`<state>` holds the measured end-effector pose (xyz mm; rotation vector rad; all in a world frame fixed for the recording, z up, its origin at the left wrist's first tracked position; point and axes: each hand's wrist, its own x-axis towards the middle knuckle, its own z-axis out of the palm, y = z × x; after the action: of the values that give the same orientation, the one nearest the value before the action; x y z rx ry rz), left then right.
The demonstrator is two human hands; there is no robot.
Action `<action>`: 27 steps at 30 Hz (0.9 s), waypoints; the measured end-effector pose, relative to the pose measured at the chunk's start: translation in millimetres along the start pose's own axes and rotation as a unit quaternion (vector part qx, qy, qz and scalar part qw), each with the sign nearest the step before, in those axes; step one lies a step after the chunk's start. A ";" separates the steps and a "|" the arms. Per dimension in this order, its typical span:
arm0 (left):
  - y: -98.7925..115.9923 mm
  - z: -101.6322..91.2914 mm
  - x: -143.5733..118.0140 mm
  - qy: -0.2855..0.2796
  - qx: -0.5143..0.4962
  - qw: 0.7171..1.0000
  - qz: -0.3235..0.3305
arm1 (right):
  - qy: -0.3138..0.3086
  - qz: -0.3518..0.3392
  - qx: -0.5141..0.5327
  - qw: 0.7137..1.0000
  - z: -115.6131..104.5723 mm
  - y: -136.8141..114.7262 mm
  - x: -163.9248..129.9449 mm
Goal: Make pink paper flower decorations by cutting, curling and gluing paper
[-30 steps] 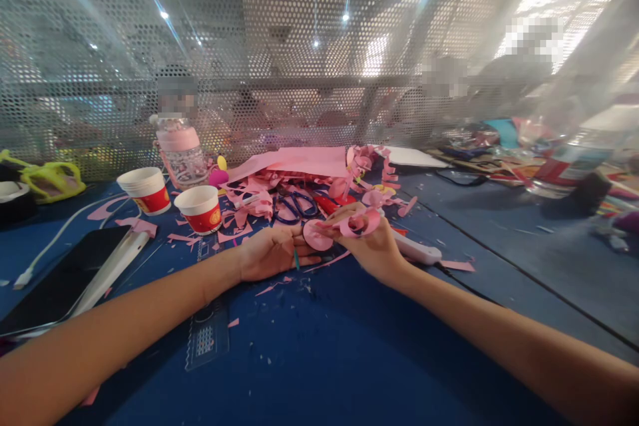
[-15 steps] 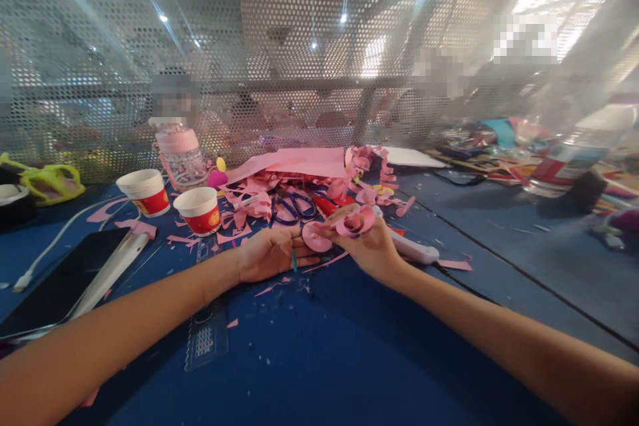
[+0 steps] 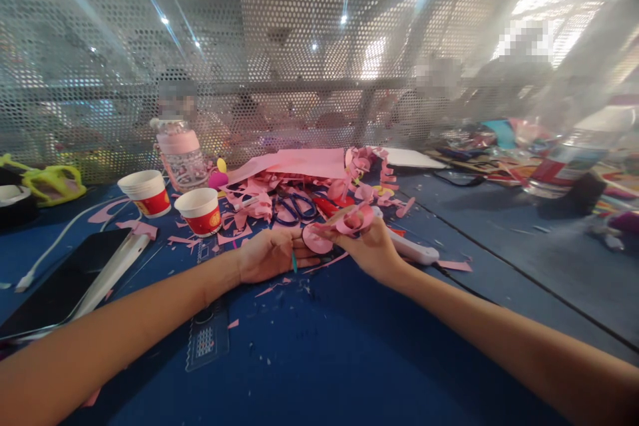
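Note:
My right hand [image 3: 372, 249] is closed on a curled strip of pink paper [image 3: 352, 219], its thumb and fingers pinching the lower part. A rounded flap of the same pink paper reaches left to the fingertips of my left hand [image 3: 269, 254]. That hand lies palm up, low over the table, thumb and index finger closed at the paper's edge and the other fingers stretched out below. Across its fingers shows a short, thin teal stick [image 3: 294, 261]; how it is held is hidden. Just behind the hands lie blue-handled scissors [image 3: 294, 208] among pink paper scraps [image 3: 252, 203].
Two paper-cup stacks [image 3: 200, 212], a pink bottle [image 3: 182, 156], a phone [image 3: 64, 279] and a white cable [image 3: 50, 249] are left. A clear ruler [image 3: 207, 339] lies under my left forearm. A white corded tool [image 3: 414, 251] sits right; a metal mesh panel [image 3: 299, 33] stands behind.
Hardly anything differs. Both hands stay in place on the pink paper, with at most a tiny shift of the fingers and a slight movement of the view.

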<state>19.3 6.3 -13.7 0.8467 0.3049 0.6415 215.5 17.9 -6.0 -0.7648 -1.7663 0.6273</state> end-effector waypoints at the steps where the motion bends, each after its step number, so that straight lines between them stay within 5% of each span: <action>1: 0.2 0.1 0.1 -0.001 0.001 1.000 -0.001 | 0.002 0.004 -0.001 1.000 0.2 -0.4 0.2; 14: 1.0 4.4 -1.0 0.004 0.007 1.000 -0.005 | -0.011 0.071 0.039 0.997 1.7 -7.8 0.6; 19: 2.9 11.7 -1.6 0.028 0.017 0.999 0.005 | -0.036 0.172 0.185 0.967 -2.0 -15.5 8.6; 27: 3.7 15.7 -4.2 0.016 0.083 0.996 0.015 | -0.095 0.210 0.298 0.926 -5.1 -22.2 10.7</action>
<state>22.3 -3.9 -0.9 1.0021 0.3785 0.6641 213.6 11.6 18.4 -0.6627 -1.4517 1.4914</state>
